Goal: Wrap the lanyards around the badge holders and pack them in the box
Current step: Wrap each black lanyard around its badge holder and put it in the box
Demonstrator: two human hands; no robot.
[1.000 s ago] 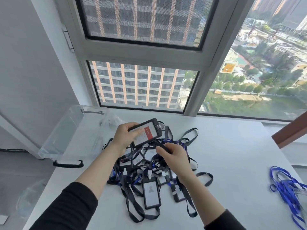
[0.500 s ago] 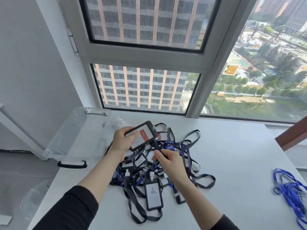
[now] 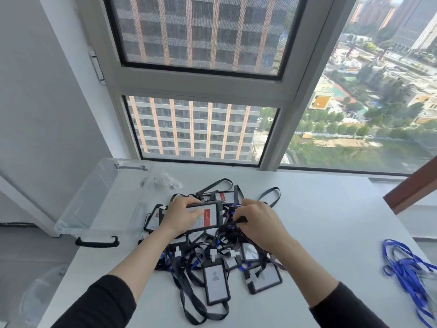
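We had lowered the black-framed badge holder with its red-and-white card (image 3: 208,217) flat over the tangled pile (image 3: 189,261) on the white worktop (image 3: 331,221). Our left hand (image 3: 181,217) gripped it while our right hand (image 3: 259,223) pinched its black lanyard strap (image 3: 237,220) taut, so wrapping looked under way. The clear plastic box (image 3: 94,197) waited at the left.

White table (image 3: 331,221) beneath a grey-framed window (image 3: 201,87), daylit.
Grey wall (image 3: 42,102) at left; grey floor (image 3: 21,252) below; tower block (image 3: 196,131) outside; a brown, possibly wooden, rail (image 3: 411,189) at right.
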